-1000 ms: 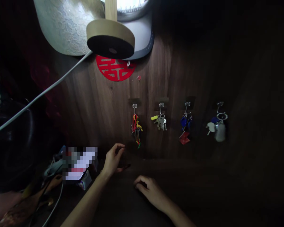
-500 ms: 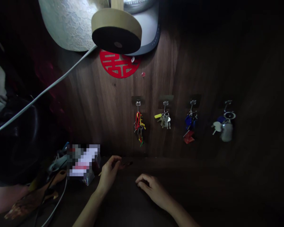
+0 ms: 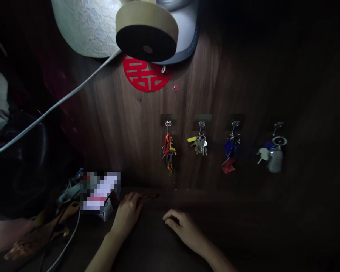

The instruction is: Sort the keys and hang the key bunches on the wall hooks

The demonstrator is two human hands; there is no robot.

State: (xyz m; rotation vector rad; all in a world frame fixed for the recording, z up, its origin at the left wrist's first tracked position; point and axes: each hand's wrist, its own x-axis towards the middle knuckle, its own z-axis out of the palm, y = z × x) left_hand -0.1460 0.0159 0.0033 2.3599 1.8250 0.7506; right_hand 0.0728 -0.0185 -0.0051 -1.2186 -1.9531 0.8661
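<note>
My left hand [image 3: 127, 211] rests palm down on the dark tabletop beside the pixelated box. Its fingers are bent and closed over the left end of a slender reddish-brown object [image 3: 151, 196], too dim to name; the fingertips are hidden. To the right, my right hand [image 3: 185, 228] lies on its side with loosely curved fingers. A gap shows between thumb and forefinger, and nothing is in it. On the wall above hang bunches of keys: one with red and yellow cords [image 3: 168, 151], one with a yellow tag [image 3: 200, 144], one with blue fobs [image 3: 230, 147].
A fourth key bunch with a silvery pendant [image 3: 275, 160] hangs at the right. Overhead a round lamp base [image 3: 147, 34] and its white cable [image 3: 62, 100] jut before two caps. Left of my hands lie a box [image 3: 102, 194] and a wooden brush-like item [image 3: 39, 236].
My left hand has lowered and turned palm down, its fingers coming down over the slender brown object. My right hand has stayed nearly still. The whole view has shifted slightly.
</note>
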